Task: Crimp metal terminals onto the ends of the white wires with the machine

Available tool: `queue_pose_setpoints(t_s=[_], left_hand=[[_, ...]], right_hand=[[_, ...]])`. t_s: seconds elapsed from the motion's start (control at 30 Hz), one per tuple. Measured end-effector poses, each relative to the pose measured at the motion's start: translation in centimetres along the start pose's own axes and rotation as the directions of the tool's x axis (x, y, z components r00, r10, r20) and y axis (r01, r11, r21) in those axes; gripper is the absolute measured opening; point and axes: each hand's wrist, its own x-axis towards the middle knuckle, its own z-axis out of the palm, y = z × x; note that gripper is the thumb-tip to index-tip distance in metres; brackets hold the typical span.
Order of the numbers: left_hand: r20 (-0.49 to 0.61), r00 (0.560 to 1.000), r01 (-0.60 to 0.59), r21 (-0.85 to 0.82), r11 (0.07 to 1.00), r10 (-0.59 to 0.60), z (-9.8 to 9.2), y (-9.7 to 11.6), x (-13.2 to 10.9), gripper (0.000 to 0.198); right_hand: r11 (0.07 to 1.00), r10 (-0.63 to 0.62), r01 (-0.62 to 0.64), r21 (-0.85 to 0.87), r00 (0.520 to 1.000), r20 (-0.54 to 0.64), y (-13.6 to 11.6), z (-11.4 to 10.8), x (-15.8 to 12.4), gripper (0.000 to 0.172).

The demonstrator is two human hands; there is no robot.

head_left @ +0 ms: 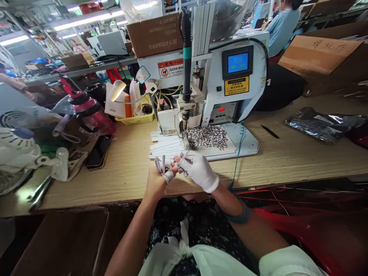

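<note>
My left hand, its fingers partly wrapped in white coverings, is closed round several thin white strips that stick up past the fingers. My right hand wears a white glove. Its fingertips pinch a white strip close to the left fingertips. Just beyond the hands is the tip of a soldering machine. More white strips lie side by side on its base plate. To their right, a heap of small white and dark parts is spread out. The gripping fingertips partly hide each other.
At left are a phone, a pink bottle, a white fan and a yellow basket. A dark blade-shaped tool and plastic bag lie right. A teal cord hangs over the table edge. Another person sits behind.
</note>
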Motion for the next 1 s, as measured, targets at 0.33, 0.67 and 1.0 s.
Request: queue_pose_setpoints(t_s=[0.33,0.67,1.0], left_hand=[[-0.398,0.896,-0.176,0.087,0.981,0.196,-3.8,1.6,0.0,0.019],[-0.315,0.899,-0.310,0.036,0.950,0.305,1.1,-0.6,-0.7,0.031],[-0.137,0.907,-0.260,0.563,0.784,0.399,-1.8,0.3,3.5,0.023]], right_hand=[[0.969,0.178,-0.176,0.175,0.984,0.001,0.5,-4.0,-1.1,0.040],[0.962,-0.138,0.146,-0.230,0.989,0.050,-2.5,-1.7,-0.5,0.014],[0.995,-0.086,0.091,-0.039,0.990,0.110,-0.5,-1.3,-1.3,0.028]])
